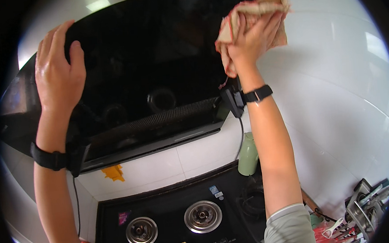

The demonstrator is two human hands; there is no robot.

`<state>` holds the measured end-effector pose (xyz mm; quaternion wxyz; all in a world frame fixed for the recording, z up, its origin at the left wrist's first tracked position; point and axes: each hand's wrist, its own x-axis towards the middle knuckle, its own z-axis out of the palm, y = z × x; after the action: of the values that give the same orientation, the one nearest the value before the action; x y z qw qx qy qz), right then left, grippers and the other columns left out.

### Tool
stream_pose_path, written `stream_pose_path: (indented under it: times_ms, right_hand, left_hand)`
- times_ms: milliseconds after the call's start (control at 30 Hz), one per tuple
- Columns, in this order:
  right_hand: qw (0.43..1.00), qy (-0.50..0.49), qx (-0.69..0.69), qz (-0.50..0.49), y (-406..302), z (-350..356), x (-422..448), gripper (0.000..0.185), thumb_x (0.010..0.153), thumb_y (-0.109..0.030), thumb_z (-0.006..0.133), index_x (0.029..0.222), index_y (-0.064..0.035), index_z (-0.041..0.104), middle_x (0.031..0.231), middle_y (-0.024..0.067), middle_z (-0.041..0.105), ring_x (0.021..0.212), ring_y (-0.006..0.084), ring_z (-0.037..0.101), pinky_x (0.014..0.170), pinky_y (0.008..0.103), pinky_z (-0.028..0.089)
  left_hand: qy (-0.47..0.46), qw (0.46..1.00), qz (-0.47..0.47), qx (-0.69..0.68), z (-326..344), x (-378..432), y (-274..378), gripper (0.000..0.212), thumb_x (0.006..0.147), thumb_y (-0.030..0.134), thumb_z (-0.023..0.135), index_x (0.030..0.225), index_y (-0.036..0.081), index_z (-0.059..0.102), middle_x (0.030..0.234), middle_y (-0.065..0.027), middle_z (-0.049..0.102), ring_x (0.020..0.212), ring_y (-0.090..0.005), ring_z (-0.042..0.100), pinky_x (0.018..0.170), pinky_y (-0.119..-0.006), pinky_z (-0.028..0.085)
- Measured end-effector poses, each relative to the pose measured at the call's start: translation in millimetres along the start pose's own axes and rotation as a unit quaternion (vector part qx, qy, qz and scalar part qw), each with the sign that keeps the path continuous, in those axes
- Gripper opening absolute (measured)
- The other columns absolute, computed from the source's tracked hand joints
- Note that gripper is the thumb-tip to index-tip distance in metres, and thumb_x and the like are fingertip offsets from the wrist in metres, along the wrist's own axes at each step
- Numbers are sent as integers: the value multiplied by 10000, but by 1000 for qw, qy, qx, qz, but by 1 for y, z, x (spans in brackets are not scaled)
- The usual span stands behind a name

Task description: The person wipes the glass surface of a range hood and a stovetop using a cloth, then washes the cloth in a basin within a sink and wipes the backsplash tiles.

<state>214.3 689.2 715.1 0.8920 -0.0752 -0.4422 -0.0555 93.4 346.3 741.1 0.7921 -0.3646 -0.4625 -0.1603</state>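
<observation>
A black glossy range hood [149, 50] spans the upper middle of the view. My right hand [256, 36] presses a beige cloth with red edging [225, 33] at the hood's right end, beside the white tiled wall. The cloth is bunched under the palm and fingers. At the hood's left edge my left hand [58, 66] rests with its thumb apart from the fingers and nothing in it. Both wrists wear black straps with a device and a cable.
Below lies a black gas stove [174, 221] with two burners. A green thermos-like jug [247, 156] stands behind it at the right. Kitchen utensils in a metal rack [361, 211] are at the lower right. Yellow tape [113, 173] marks the tiled wall under the hood.
</observation>
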Motion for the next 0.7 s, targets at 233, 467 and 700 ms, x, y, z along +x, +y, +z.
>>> stream_pose_path:
  times_ms: [233, 467, 700]
  right_hand:
    - [975, -169, 16, -140, -24, -17, -106, 833, 757, -525, 641, 1379, -1, 462, 1483, 296, 299, 1375, 526, 227, 1107, 618, 181]
    - [996, -75, -21, -31, 28, -18, -103, 866, 839, -543, 570, 1446, 25, 325, 1501, 336, 223, 1395, 518, 165, 1109, 616, 144]
    - [992, -6, -13, -125, -79, 10, -55, 799, 828, -557, 589, 1384, -3, 441, 1484, 265, 324, 1362, 492, 276, 1077, 583, 253]
  left_hand:
    - [-8, 1000, -17, 7, -3, 3, -1, 355, 901, 166, 566, 1240, 63, 590, 1221, -141, 616, 1160, -322, 561, 993, -411, 447]
    - [-26, 1000, -10, -8, -10, 3, -2, 371, 903, 177, 571, 1259, 74, 582, 1244, -146, 604, 1181, -328, 548, 1002, -414, 442]
    - [-29, 999, 30, 8, -11, 0, -22, 386, 906, 224, 573, 1264, 82, 582, 1227, -154, 616, 1158, -333, 566, 1001, -418, 443]
